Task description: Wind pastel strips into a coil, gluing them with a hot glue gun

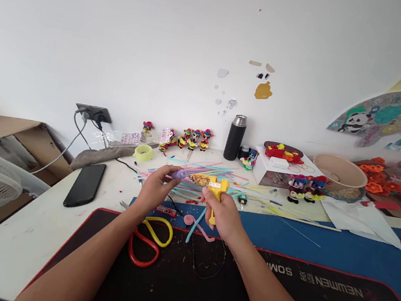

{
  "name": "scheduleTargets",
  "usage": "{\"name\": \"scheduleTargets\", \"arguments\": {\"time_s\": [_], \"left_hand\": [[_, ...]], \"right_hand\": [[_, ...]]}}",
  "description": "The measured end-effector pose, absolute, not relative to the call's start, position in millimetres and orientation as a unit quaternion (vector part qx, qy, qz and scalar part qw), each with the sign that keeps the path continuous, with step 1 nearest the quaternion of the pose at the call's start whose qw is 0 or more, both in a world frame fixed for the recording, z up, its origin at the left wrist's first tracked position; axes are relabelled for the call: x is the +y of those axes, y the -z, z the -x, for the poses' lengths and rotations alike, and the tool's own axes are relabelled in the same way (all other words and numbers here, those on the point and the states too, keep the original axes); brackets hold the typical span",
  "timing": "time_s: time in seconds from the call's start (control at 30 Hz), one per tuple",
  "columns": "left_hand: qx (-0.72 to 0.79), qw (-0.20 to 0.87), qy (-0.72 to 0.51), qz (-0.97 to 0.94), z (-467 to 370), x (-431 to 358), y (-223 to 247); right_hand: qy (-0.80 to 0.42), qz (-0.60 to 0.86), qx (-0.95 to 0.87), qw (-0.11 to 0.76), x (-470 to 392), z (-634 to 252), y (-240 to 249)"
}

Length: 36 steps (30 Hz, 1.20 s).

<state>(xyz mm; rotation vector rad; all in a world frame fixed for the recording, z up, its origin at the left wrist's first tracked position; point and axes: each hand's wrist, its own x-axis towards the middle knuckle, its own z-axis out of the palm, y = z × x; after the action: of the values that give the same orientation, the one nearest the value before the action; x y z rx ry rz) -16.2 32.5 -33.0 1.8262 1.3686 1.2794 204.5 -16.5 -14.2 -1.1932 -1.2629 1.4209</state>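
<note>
Held in my left hand [159,187] is a small purple piece [179,174], pinched between the fingertips. My right hand [223,212] is wrapped round the handle of a yellow glue gun [215,185]. The gun's stained nozzle end points left and meets or nearly meets the purple piece; the exact contact is too small to tell. Below the hands lie a pink coil [188,220] with a pink strip [206,234] and a light blue strip [194,226]. Scissors with a red and a yellow handle [158,231] rest beside my left forearm.
Many coloured strips [194,190] lie behind the hands. A black phone [85,184] and yellow tape roll [143,152] are left. Against the wall stand small figures [194,139] and a black bottle [235,138]. A white box [276,169] and round bowl [339,171] are right.
</note>
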Motion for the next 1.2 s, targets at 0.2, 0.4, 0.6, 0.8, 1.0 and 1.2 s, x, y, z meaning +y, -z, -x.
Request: {"name": "scheduleTargets", "arguments": {"time_s": [0.2, 0.4, 0.6, 0.8, 1.0, 1.2], "left_hand": [[0.489, 0.241, -0.472, -0.693, 13.7, 29.4, 30.0], [0.479, 0.234, -0.473, -0.702, 13.0, 27.8, 28.4], [0.48, 0.236, -0.473, -0.7, 13.7, 28.3, 28.3], [0.483, 0.236, -0.477, -0.695, 14.8, 30.3, 30.1], [0.487, 0.235, -0.477, -0.693, 14.4, 30.6, 29.7], [0.491, 0.242, -0.479, -0.686, 15.1, 30.7, 30.3]], "right_hand": [[-0.564, 0.494, -0.501, 0.432, -15.6, -204.8, 14.7], [-0.563, 0.503, -0.494, 0.431, -15.8, -204.4, 13.7], [-0.558, 0.505, -0.5, 0.428, -16.2, -204.1, 12.3], [-0.561, 0.504, -0.504, 0.421, -17.1, -204.4, 12.5], [-0.557, 0.508, -0.51, 0.414, -17.6, -204.5, 12.2], [-0.554, 0.509, -0.514, 0.412, -17.1, -204.6, 14.2]]}}
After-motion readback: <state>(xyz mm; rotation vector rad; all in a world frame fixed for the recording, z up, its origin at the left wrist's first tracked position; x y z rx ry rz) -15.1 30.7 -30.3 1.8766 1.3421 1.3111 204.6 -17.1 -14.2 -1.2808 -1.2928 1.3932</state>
